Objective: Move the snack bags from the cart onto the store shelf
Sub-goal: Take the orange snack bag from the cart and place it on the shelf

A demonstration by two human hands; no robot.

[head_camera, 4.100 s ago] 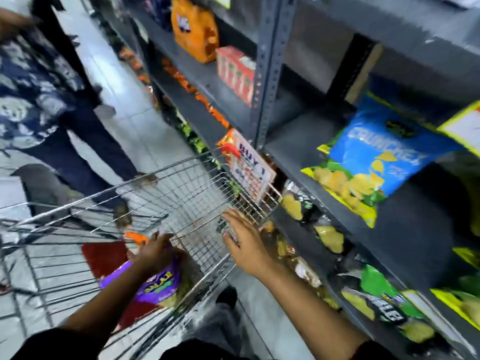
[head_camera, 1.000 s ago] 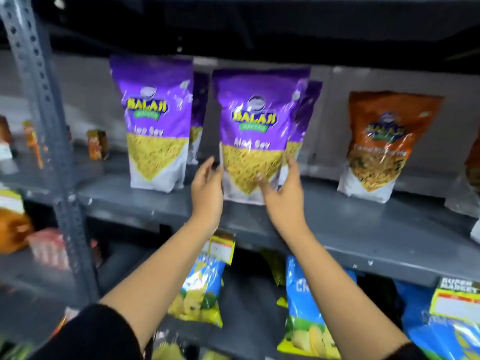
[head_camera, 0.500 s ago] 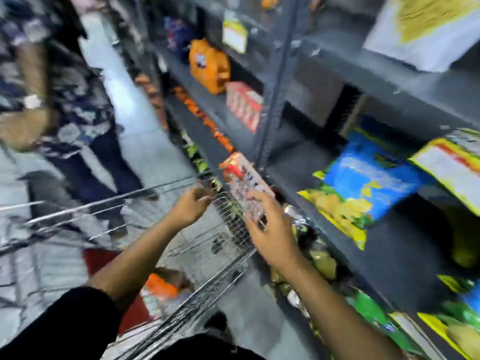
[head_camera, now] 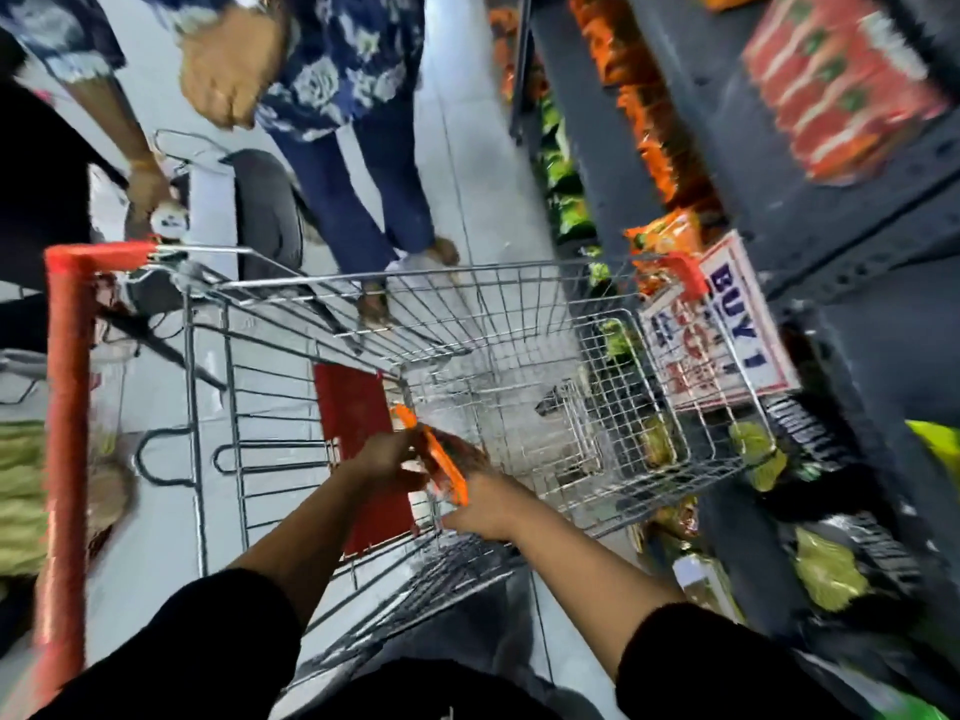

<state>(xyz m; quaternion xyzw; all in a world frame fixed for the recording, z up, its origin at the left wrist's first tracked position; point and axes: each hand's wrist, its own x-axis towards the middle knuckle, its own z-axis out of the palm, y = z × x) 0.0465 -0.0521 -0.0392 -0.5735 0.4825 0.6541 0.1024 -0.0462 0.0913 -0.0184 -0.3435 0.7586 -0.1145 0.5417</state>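
I look down into a wire shopping cart (head_camera: 519, 314) with a red handle (head_camera: 65, 433). Both my hands are inside its near end, closed around an orange snack bag (head_camera: 441, 467) seen edge-on. My left hand (head_camera: 387, 457) grips its left side, my right hand (head_camera: 480, 504) its right and lower side. A red panel (head_camera: 353, 413) lies in the cart under my left hand. The grey store shelf (head_camera: 857, 241) runs along the right, holding orange, green and black snack bags.
A person in a blue floral top (head_camera: 332, 59) and jeans stands just beyond the cart's far end, with another person's arm (head_camera: 124, 148) at the left. A "BUY 1" sign (head_camera: 727, 324) hangs on the cart's right corner. Red cartons (head_camera: 841, 80) sit on an upper shelf.
A second ago both hands set a purple bag upright on the shelf. I turned down to the cart, reached in, and now both hands hold an orange bag.
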